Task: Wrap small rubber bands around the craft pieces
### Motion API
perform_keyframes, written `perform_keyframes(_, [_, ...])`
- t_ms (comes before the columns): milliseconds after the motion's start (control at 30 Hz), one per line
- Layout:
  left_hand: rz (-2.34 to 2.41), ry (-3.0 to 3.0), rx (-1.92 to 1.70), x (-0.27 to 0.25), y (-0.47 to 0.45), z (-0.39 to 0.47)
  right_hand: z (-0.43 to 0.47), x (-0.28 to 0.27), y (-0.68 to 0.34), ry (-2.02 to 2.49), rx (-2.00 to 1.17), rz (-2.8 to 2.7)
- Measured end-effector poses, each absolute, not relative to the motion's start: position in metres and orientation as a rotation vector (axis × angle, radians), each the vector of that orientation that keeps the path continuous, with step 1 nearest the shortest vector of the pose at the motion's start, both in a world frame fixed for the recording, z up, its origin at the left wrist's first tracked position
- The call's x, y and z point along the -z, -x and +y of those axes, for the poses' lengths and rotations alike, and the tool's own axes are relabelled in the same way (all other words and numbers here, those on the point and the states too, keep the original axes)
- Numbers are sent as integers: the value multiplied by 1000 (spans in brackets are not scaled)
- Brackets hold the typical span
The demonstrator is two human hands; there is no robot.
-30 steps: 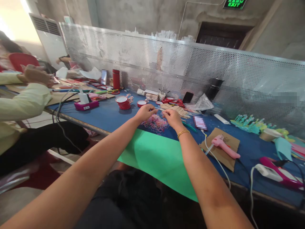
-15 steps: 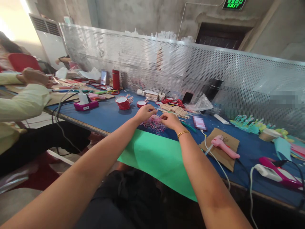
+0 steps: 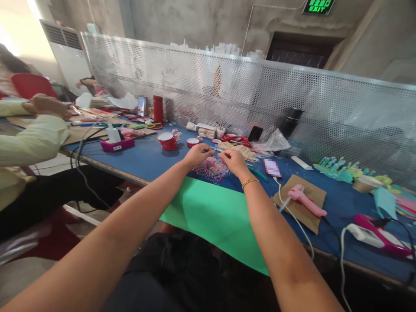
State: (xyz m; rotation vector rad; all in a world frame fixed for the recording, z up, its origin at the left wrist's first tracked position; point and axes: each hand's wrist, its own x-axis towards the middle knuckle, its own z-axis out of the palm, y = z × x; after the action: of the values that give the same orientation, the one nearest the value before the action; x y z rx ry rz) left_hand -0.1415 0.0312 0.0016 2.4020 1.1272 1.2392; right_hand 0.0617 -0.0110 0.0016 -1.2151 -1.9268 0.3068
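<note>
A loose pile of thin pink, white and purple loops, like small rubber bands (image 3: 212, 170), lies on the blue table (image 3: 136, 158). Over its left far side is my left hand (image 3: 199, 155), fingers curled and thumb pressed to the fingertips. My right hand (image 3: 234, 161), a gold bracelet at its wrist, is pinched at the pile's right far side, a small gap from the left. Whatever the fingertips hold is too small to make out. Under my forearms a green sheet (image 3: 211, 212) hangs over the table's front edge.
Flat wooden sticks (image 3: 238, 149) lie behind my right hand. A pink glue gun (image 3: 305, 199) rests on cardboard (image 3: 315, 184) to the right, near cables and a phone (image 3: 272, 167). Stacked red-rimmed discs (image 3: 167, 141) stand left. A co-worker's sleeve (image 3: 35, 136) is at far left.
My right hand has lifted slightly up and away from the pile, its fingertips now beside the left hand's. The left hand stays nearly in place.
</note>
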Motion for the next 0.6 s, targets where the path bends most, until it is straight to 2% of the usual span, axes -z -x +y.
perform_keyframes(333, [1105, -2414, -1224, -2, 142, 32, -10, -1, -61, 1205, -345, -1891])
perform_keyframes(600, [882, -2464, -1159, 0, 137, 34, -10, -2, -62, 1234, -287, -1910])
